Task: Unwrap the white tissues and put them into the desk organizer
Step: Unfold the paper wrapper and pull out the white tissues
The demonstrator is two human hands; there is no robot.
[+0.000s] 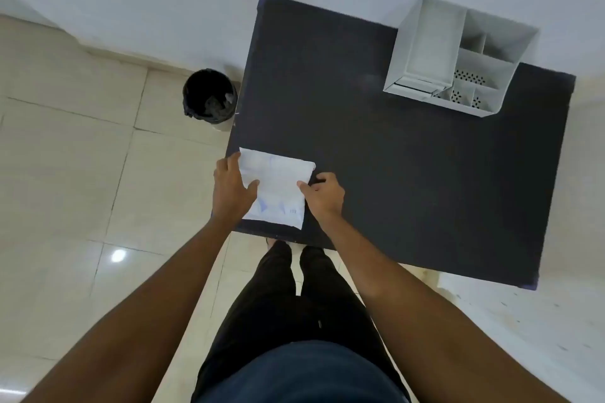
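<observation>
Here, desk organizer (458, 56) compartments bare — both hands grip tissue pack (278, 186).

The pack of tissues (276, 186) is a flat white plastic-wrapped packet with faint blue print, still sealed, lying at the near left corner of the dark counter (393, 157). The desk organizer (458, 56), pale grey with one large open compartment and several smaller perforated ones, stands upright at the counter's far right edge, well apart from the pack.
</observation>
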